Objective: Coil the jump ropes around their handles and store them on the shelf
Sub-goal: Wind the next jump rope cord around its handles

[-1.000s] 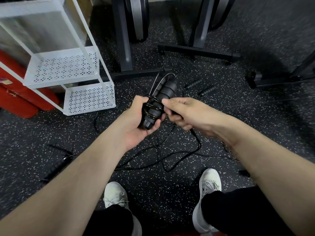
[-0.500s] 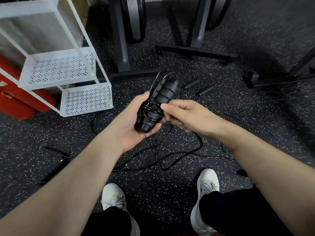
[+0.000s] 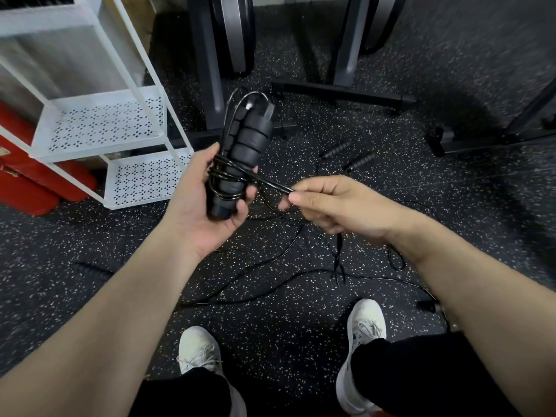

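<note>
Left hand gripping rope-wrapped black handles, right hand pinching taut rope, white shelf beside

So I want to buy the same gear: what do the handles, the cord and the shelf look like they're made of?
The handles look like matt black foam or soft rubber, going by their ribbed, padded segments. The cord seems plastic-coated, perhaps over wire: thin, black and glossy, catching light. The shelf looks like white painted sheet metal, punched with small holes, on thin square posts.
</note>
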Motion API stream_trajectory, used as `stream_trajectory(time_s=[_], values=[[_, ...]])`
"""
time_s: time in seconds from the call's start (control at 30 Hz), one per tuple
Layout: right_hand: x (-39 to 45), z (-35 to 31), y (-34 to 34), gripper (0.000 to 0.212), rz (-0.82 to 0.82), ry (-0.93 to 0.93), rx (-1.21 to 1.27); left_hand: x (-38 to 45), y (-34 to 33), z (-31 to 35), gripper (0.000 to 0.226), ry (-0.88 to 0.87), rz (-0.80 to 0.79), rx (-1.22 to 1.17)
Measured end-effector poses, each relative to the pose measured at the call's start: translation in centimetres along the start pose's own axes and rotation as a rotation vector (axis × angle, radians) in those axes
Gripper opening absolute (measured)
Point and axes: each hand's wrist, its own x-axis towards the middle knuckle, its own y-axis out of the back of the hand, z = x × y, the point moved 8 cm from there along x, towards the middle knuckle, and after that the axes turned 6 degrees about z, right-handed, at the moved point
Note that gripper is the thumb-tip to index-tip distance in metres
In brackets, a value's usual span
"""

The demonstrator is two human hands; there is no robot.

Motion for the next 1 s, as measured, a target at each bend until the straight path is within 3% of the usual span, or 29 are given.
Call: stream_trajectory(time_s=[0.17, 0.37, 0.6, 0.7, 0.87, 1.0], values=[[0.1, 0.9, 1.0, 0.042, 0.077, -0.081, -0.013, 0.0, 0.2, 0.5, 0.045, 0.005, -0.015, -0.043], [0.3, 0.8, 1.5, 0.022, 0.029, -0.041, 0.161, -0.5, 0.0, 0.5, 0.042, 0.053, -0.094, -0.079], [0.3, 2.2, 2.4, 0.034, 0.186, -0.194, -0.024, -1.1, -0.5, -1.2, 0.042, 0.141, -0.193, 0.177], [0.0, 2.2, 2.9, 0.023, 0.254, -0.226, 0.006, -1.4, -0.6, -1.8, 0.041, 0.199, -0.200, 0.320], [0.2, 2.9, 3.0, 0.022, 0.276, -0.222, -0.080, -2.0, -1.4, -3.1, 0.040, 0.255, -0.332, 0.518], [0.8, 3.3, 3.2, 0.018, 0.238, -0.206, -0.143, -1.9, -1.1, -3.7, 0.023, 0.267, -0.434, 0.634]])
